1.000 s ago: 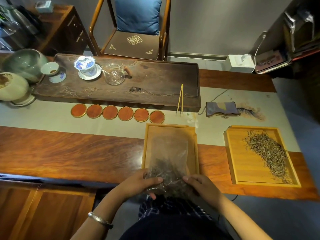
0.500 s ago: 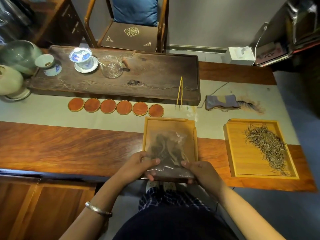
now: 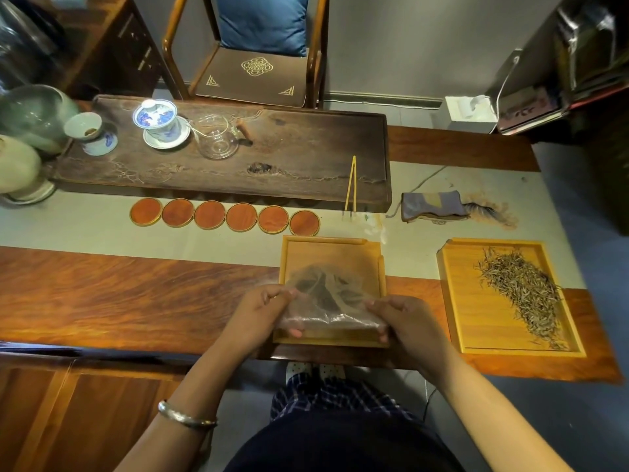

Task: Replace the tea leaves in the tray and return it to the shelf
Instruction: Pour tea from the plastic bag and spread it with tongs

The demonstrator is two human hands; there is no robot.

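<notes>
Both the left hand point(image 3: 263, 310) and right hand point(image 3: 405, 321) pinch a clear bag point(image 3: 328, 303) of dark tea leaves over the empty tray point(image 3: 332, 253) on the desk point(image 3: 119, 294); seemingly the refilling step; next, tip it out.

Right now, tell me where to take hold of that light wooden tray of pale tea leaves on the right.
Grip the tray by its two long side rims, coming from the near table edge. The tea leaves lie along its right half, so keep it level. Both hands, left and right, hold the plastic bag, so set that down first.
</notes>
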